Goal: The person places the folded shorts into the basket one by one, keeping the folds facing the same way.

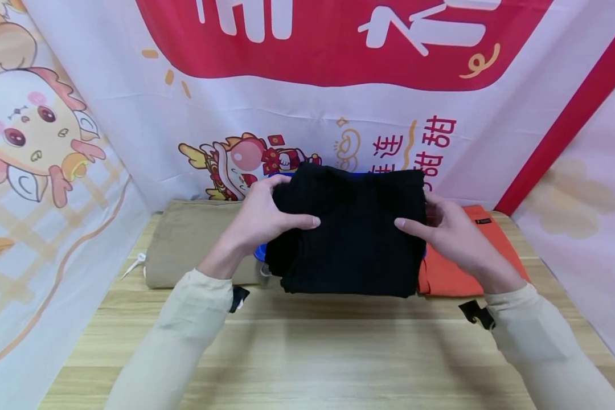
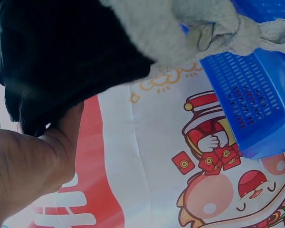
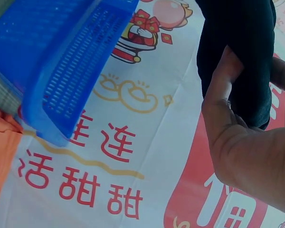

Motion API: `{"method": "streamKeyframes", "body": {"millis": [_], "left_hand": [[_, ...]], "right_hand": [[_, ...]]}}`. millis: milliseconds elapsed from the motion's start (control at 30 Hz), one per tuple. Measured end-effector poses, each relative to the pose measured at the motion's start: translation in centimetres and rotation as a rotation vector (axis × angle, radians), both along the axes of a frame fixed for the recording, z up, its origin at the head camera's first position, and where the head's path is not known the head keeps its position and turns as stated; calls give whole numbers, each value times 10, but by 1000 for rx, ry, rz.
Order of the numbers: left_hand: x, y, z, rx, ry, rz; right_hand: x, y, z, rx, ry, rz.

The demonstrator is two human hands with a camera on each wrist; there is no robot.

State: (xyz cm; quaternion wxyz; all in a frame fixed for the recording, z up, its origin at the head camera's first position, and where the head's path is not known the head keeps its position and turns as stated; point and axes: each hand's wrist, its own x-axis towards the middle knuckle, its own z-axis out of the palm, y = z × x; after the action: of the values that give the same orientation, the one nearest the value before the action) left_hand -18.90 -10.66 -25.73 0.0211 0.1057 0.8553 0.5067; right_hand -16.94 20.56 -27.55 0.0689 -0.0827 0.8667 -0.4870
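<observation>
A folded black garment (image 1: 356,239) is held up between both hands, covering most of the blue basket behind it. My left hand (image 1: 258,219) grips its left side, thumb across the front and fingers behind. On the opposite side my right hand (image 1: 453,236) pinches the edge, thumb also on the front. In the right wrist view the right fingers (image 3: 223,76) lie against the dark cloth. Pale grey fabric with a knotted cord (image 2: 213,33) shows beside the black cloth in the left wrist view.
The blue perforated basket (image 3: 71,85) stands at the back of the wooden table (image 1: 333,353). Left of it lies a folded khaki garment (image 1: 192,242) with a white cord end (image 1: 133,265). A folded orange garment (image 1: 497,250) lies at right. Printed cloth (image 1: 307,102) hangs behind.
</observation>
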Motion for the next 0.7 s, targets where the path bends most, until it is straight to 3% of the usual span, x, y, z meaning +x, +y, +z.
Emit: {"method": "streamKeyframes", "body": {"millis": [500, 700], "left_hand": [[-30, 9, 12, 120, 36, 42], [-39, 12, 9, 147, 32, 61]], "right_hand": [[-30, -1, 11, -94, 91, -43], [-41, -1, 13, -149, 104, -50]]}}
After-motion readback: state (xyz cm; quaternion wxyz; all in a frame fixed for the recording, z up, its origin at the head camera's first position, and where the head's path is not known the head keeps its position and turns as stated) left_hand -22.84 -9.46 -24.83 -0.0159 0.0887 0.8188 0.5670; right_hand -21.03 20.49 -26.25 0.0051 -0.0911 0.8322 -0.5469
